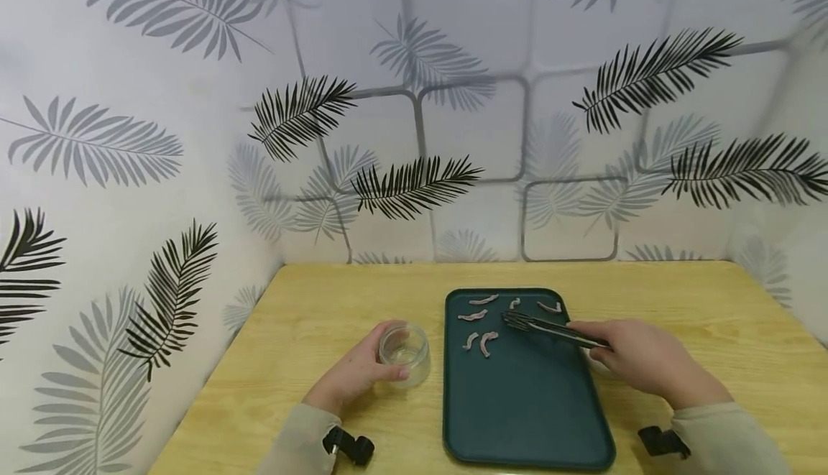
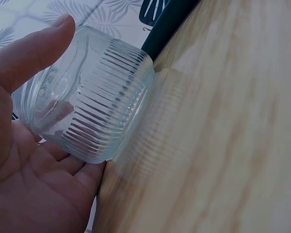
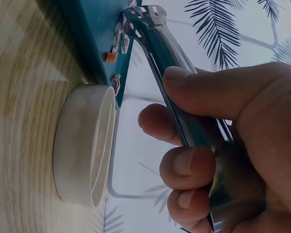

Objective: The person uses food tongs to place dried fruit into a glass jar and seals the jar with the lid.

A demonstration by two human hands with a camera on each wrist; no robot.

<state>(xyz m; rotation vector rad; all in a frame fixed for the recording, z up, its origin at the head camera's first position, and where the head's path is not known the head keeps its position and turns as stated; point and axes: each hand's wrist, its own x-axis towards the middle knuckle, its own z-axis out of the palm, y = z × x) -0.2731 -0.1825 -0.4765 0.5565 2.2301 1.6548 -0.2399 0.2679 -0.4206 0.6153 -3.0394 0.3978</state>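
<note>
My left hand (image 1: 362, 367) grips a clear glass jar (image 1: 414, 367) from its left side, thumb toward the front. The left wrist view shows the jar's ribbed wall (image 2: 106, 97) close above the wooden table. In my right hand (image 1: 647, 356) is a pair of metal tongs (image 1: 550, 328), reaching left over the dark green tray (image 1: 524, 410). Their slotted tips are low over the tray's far part, among several small, curved pinkish-brown strips (image 1: 488, 343). Whether a strip lies between the tips, I cannot tell.
Beside the tray in the right wrist view stands a round, pale, low-walled container (image 3: 77, 145). A small orange piece (image 3: 111, 57) shows at the tray there. The wooden table (image 1: 349, 295) meets a leaf-patterned wall (image 1: 466, 216) at the back.
</note>
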